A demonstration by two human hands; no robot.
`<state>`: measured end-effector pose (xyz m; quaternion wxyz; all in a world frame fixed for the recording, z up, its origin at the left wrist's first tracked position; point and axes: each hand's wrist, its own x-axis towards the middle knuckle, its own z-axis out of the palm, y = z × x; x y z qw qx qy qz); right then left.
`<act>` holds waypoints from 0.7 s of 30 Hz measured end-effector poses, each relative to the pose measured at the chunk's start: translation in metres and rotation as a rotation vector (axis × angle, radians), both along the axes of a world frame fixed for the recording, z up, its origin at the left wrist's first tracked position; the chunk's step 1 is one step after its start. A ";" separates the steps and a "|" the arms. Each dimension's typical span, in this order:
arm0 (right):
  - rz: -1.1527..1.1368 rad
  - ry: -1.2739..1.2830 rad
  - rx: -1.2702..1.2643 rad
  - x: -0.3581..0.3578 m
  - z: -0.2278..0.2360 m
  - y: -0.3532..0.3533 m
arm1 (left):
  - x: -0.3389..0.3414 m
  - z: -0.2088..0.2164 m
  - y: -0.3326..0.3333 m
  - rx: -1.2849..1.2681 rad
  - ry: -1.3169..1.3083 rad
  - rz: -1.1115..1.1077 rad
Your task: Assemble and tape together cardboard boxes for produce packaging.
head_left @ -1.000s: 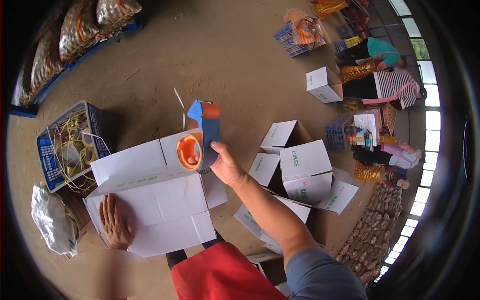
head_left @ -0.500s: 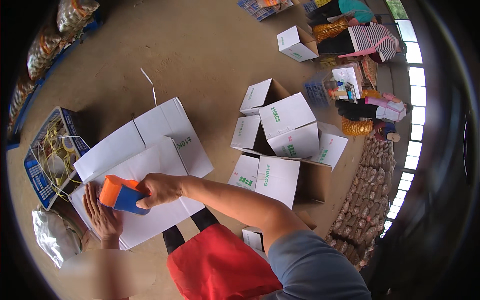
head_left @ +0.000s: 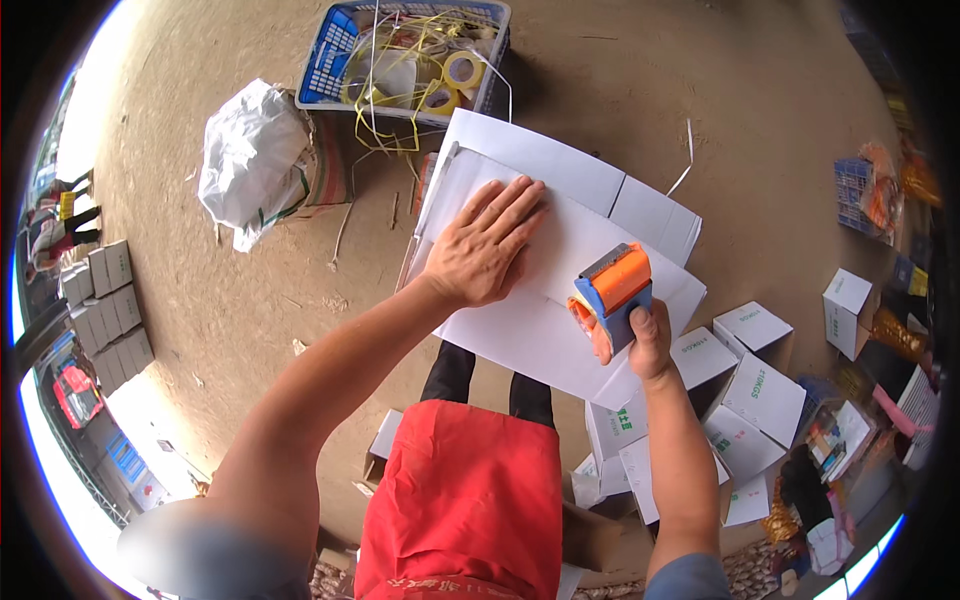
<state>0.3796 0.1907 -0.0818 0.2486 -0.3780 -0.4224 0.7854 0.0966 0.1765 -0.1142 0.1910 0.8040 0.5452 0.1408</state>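
A white cardboard box [head_left: 525, 335] lies before me, its upper flaps spread beyond my hands. My left hand [head_left: 490, 245] presses flat on the white panel, fingers stretched out and holding nothing. To its right, my right hand [head_left: 652, 340] grips an orange and blue packing tape dispenser [head_left: 625, 277] from the side. The dispenser is tilted over the right part of the panel; I cannot tell whether it touches the cardboard. A gap separates it from my left hand.
Beyond the box stands a blue plastic crate [head_left: 325, 62] with tape rolls [head_left: 462, 70] and yellow straps. A white plastic sack [head_left: 252, 160] lies left of it. Several open white boxes [head_left: 760, 395] crowd the right. People [head_left: 825, 530] are at the far right edge.
The view has turned, bringing the crate to the top. My right hand has carried the tape dispenser away from my left hand, toward the right side of the panel. My left hand stays flat.
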 end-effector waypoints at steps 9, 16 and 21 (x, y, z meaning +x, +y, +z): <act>0.314 -0.100 0.436 -0.044 -0.024 0.004 | -0.008 -0.006 -0.004 0.065 -0.136 0.073; 0.296 -0.058 0.673 -0.043 -0.037 0.004 | -0.013 0.033 -0.010 -0.291 -0.769 0.324; 0.297 -0.029 0.611 -0.045 -0.034 0.006 | -0.029 0.073 -0.037 -0.969 -1.084 0.466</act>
